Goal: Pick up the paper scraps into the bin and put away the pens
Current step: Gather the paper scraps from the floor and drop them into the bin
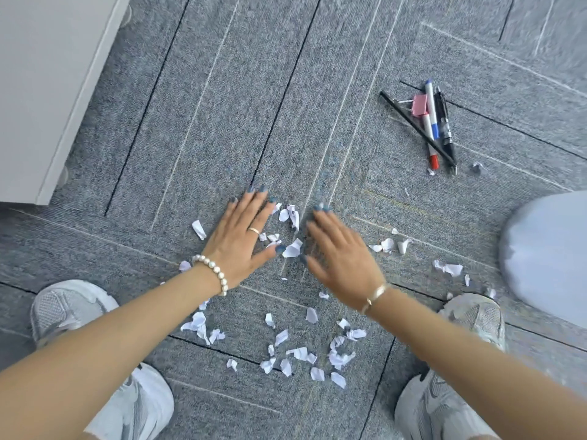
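Note:
White paper scraps [292,249] lie scattered over the grey carpet, several between my hands and many more nearer my feet [298,354]. My left hand [241,239] rests flat on the carpet, fingers apart, holding nothing. My right hand [340,258] hovers low beside it, blurred, fingers spread and empty. Up at the right lies a small heap of pens [435,122]: a blue-capped marker, a red-capped marker, black pens and a thin black stick, with a pink binder clip [420,104] among them. No bin is in view.
A white cabinet [38,90] on castors stands at the upper left. My white shoes [73,309] frame the scraps left and right. A pale blue rounded shape [546,255] fills the right edge. More scraps [448,268] lie near it.

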The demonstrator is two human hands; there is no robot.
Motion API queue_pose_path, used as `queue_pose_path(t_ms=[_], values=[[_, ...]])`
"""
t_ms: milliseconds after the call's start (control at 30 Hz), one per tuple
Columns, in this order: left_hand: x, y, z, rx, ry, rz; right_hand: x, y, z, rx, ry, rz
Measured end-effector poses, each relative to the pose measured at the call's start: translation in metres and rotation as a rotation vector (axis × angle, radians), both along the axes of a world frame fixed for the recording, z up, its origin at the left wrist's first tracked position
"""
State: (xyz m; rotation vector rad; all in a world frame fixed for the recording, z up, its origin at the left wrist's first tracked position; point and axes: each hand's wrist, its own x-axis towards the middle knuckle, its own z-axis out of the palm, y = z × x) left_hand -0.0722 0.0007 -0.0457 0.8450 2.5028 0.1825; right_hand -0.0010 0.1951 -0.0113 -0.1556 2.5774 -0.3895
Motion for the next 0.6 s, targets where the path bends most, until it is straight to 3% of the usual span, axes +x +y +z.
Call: queue_pose_path(t_ms=[133,267,367,600], values=[[0.004,0.025,0.002,0.071,-0.041,-0.087,0.027,0.016,0.004,-0.100,0.127,-0.012],[-0.006,0.053,0.000,0.081,-0.002,-0.095,-0.014,0.066,0.001,-0.048,0.318,-0.376],[-0.010,0.066,0.000,0.067,0.018,-0.110,-0.039,0.106,-0.008,0.122,0.297,-0.522],[-0.002,0.065,-0.003,0.009,0.036,-0.166,-0.033,0.122,-0.021,0.246,0.241,-0.527]])
